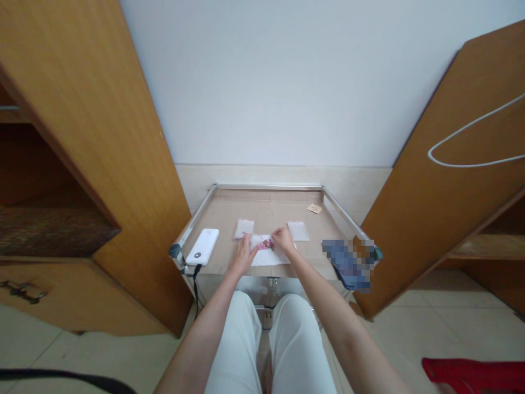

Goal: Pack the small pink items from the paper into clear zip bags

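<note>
A white wrapper with a pink print lies on a flat white sheet in the middle of the cardboard-topped table. My left hand grips the wrapper's left end. My right hand pinches its upper right part, so the print shows between my hands. Just beyond them lie two small white packets, one beyond my left hand and one beyond my right. The fingers hide part of the wrapper.
A white power bank with a black cable lies at the table's left edge. A small brown paper tag sits far right. A blurred blue cloth hangs over the right edge. Metal rails frame the table, with open wooden cabinet doors on the right.
</note>
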The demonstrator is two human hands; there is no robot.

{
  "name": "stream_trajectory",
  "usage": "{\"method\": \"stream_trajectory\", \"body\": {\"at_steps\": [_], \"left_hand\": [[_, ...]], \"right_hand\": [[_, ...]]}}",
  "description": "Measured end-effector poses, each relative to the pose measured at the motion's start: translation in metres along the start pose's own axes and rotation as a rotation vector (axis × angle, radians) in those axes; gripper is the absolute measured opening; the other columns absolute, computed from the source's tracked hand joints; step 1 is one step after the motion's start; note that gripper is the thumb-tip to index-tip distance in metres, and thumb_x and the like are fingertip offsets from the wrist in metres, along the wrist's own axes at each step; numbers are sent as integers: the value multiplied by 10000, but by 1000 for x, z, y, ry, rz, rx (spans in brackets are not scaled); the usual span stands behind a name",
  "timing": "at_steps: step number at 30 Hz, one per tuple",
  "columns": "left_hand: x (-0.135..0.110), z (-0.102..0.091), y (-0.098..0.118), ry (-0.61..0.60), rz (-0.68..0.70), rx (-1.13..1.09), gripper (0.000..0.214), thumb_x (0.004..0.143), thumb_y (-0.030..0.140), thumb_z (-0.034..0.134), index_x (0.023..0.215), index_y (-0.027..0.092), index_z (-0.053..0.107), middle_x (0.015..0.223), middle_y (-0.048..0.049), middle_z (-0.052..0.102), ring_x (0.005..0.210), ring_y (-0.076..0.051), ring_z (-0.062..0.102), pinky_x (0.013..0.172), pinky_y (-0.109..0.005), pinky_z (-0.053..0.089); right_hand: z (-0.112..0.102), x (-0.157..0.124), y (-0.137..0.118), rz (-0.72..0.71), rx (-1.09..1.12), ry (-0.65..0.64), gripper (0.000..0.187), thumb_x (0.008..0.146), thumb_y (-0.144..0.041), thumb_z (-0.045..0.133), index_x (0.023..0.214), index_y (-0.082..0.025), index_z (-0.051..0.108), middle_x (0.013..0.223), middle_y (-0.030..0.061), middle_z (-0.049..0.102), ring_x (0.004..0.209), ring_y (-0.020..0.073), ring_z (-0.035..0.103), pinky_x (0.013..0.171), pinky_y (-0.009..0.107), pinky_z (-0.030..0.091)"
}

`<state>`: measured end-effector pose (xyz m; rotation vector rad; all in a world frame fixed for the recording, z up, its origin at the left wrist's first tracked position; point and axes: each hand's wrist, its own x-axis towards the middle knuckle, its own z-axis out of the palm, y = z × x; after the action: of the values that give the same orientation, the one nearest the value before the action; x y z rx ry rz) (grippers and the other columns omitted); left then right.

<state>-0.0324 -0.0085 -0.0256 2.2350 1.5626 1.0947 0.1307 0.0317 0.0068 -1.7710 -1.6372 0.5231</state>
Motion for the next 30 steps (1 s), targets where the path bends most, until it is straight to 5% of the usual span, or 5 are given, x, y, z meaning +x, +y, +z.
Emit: {"method": "stream_trajectory", "body": {"at_steps": [5,8,11,20,30], "left_hand": [[0,-1,2,0,-6,-11,433,801,413,325,1144,149,317,1101,-139,466,1058,-209,436,882,-377,354],[-1,-1,3,-2,-8,-15,440,798,423,323,1141,148,321,1103,-142,467,1066,-211,431,880,-374,356],[-1,-1,3,7,-6,-10,447,797,421,326,1142,137,322,1109,-151,467,1081,-211,420,886,-371,351],[1,3,-3,12,-12,5,419,793,397,354,1138,161,325,1086,-126,485,1051,-204,446,869,-375,364],[1,2,-3,12,-9,-28,434,793,423,340,1136,159,326,1104,-131,474,1076,-201,429,893,-370,346]], "right_hand": [[0,-6,-16,-31,300,87,199,673,-235,480,756,-113,614,747,58,641,683,140,580,631,222,428],[-2,-13,-27,-110,335,4,201,682,-254,486,757,-123,619,752,54,639,656,133,580,628,226,432],[-7,-17,-33,-197,284,-71,193,698,-245,483,737,-126,631,798,65,640,690,135,581,655,228,428],[-8,-12,-7,-155,-167,-165,231,697,-104,438,621,-114,656,716,94,656,686,142,586,648,200,394],[2,2,1,-152,-254,-100,180,667,-102,489,676,-118,668,775,105,658,711,149,586,655,200,398]]}}
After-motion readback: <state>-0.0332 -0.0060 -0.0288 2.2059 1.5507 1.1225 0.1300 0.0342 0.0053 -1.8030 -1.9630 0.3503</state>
